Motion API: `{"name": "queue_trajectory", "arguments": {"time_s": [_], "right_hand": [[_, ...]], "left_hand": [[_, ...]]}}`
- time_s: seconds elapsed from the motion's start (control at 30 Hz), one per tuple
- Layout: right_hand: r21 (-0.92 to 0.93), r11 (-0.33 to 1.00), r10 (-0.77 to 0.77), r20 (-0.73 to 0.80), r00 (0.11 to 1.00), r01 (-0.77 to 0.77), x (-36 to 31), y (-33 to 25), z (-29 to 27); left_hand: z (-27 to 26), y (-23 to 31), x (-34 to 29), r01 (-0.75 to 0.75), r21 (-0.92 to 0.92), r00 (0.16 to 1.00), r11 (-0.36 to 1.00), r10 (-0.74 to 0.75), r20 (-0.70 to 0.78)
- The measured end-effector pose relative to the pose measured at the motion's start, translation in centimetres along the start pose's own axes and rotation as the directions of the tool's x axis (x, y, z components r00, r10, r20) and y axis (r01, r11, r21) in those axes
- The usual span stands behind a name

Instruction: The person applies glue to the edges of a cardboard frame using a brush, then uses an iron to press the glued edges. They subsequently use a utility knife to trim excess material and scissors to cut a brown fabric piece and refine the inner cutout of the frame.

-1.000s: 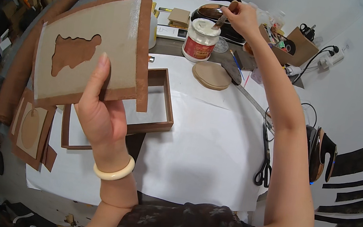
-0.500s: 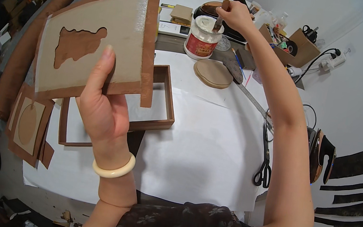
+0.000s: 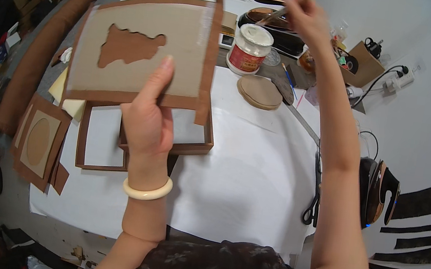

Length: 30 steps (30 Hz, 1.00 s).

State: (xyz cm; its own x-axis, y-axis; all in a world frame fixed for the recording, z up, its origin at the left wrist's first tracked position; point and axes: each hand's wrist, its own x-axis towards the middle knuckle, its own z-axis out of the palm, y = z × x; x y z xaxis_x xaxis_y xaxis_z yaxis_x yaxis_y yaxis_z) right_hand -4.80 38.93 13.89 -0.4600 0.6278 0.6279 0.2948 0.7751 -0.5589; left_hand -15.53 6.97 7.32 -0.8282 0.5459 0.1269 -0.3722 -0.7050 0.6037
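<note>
My left hand holds up a beige cardboard panel, thumb on its face and the fingers hidden behind. Brown material wraps the panel's edges, and an irregular cutout shows brown through it. Along the right side runs a glossy, wet-looking strip beside a brown flap. A flat brush is gripped in my right hand, which is slightly blurred. The brush tip hovers just above the open jar of white paste, which has a red label. Below the panel, a brown box frame rests on white paper.
Stacked oval boards lie right of centre, near a metal ruler and black scissors. Brown-edged panels sit at the left beside a long brown roll. An iron stands at the right, by black strips.
My right hand has lifted the brush out of the jar and moved right. The panel in my left hand has shifted right and turned slightly.
</note>
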Motion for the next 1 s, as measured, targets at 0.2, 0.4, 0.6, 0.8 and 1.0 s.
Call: {"name": "queue_trajectory", "arguments": {"time_s": [0.2, 0.4, 0.6, 0.8, 1.0], "right_hand": [[0.587, 0.694, -0.215, -0.384, 0.898, 0.417, -16.7, -12.7, -5.1], [0.514, 0.691, -0.464, -0.224, 0.857, 0.509, -22.7, -13.2, -4.9], [0.382, 0.76, -0.477, -0.221, 0.851, 0.525, -24.0, -13.3, -5.5], [0.307, 0.809, -0.487, -0.127, 0.864, 0.501, -24.2, -14.1, -6.2], [0.314, 0.814, -0.479, -0.111, 0.871, 0.488, -24.1, -14.8, -5.7]], "left_hand": [[0.7, -0.4, -1.2, -0.074, 0.021, 0.978, 0.997, 0.068, 0.198], [1.1, -0.6, -2.4, -0.008, 0.11, 0.951, 0.994, -0.026, 0.308], [1.4, -0.4, -3.0, 0.027, 0.139, 0.95, 0.99, -0.069, 0.306], [1.7, -0.7, -3.0, 0.01, 0.138, 0.949, 0.99, -0.053, 0.312], [1.4, -0.6, -3.0, 0.024, 0.173, 0.946, 0.985, -0.078, 0.314]]}}
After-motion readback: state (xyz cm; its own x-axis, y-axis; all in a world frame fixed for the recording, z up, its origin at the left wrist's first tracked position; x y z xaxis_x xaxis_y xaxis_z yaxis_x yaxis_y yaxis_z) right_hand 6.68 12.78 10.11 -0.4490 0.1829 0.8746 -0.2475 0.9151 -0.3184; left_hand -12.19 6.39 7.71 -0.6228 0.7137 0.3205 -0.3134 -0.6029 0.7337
